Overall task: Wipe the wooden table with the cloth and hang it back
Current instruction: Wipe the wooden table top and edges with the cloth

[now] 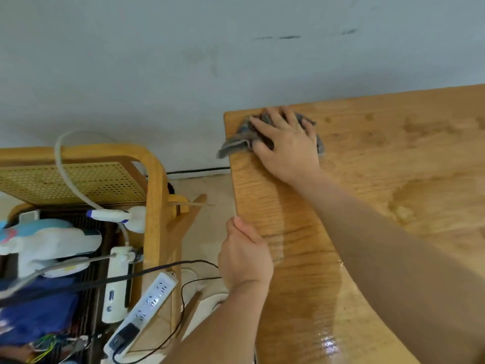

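wiping far-left corner | right hand (286, 143) flat, fingers spread, pressing grey cloth (233, 147) onto wooden table (393, 179) | cloth fold overhangs left edge, rest of top lies rightward | left hand (245, 254) grips nearer left edge

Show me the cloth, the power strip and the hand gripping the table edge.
cloth (233, 148): head view, on the grey fold at its left end.
power strip (151, 302): head view, on its white socket face.
left hand (245, 258): head view, on the back of the hand.
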Demonstrator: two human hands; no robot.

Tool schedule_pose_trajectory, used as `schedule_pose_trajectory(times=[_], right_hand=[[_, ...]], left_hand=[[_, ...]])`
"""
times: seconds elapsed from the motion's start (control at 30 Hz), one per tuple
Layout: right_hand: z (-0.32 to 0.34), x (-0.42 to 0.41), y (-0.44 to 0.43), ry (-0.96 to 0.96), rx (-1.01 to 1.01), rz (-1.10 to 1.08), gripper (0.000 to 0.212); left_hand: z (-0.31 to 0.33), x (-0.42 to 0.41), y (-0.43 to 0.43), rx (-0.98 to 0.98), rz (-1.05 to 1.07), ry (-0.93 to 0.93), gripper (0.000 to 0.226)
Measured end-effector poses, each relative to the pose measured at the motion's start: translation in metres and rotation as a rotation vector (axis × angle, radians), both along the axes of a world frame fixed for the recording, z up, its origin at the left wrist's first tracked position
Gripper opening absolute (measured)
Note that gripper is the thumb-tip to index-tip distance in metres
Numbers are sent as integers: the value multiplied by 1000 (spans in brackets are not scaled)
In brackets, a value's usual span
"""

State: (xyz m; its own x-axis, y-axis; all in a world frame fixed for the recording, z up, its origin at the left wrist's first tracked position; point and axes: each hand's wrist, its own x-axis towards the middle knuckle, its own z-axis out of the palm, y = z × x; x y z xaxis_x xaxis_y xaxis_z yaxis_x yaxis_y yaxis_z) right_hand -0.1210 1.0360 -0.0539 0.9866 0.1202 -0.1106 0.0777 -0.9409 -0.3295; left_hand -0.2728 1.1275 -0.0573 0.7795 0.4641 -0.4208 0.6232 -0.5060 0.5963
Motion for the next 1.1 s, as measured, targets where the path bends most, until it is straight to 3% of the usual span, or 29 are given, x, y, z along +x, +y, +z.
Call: schedule_pose_trajectory(times=[0.13,0.27,0.4,0.53,0.7,0.83,0.97,1.1], right_hand=[[-6,25,19,19,13,10,46],[-1,-57,2,-13,117,169,39],[9,-125,-24,81,197,254,52],[9,-54,-38,84,33,193,61],[0,24,-15,89,13,35,50],[-6,-43,-15,-46,5,43,44],[4,-149,-24,52,70,14,55],[4,-121,-32,67,37,41,58]], left_hand=[[-5,2,1,39,30,3,46],[-3,-1,0,54,44,-31,42],[-5,1,-2,105,72,-63,42],[-5,-1,-2,89,39,-55,44],[0,0,-2,80,27,-30,49],[3,-1,-3,96,33,-24,46],[0,1,-3,132,53,-51,44],[1,1,-4,131,33,-33,41]])
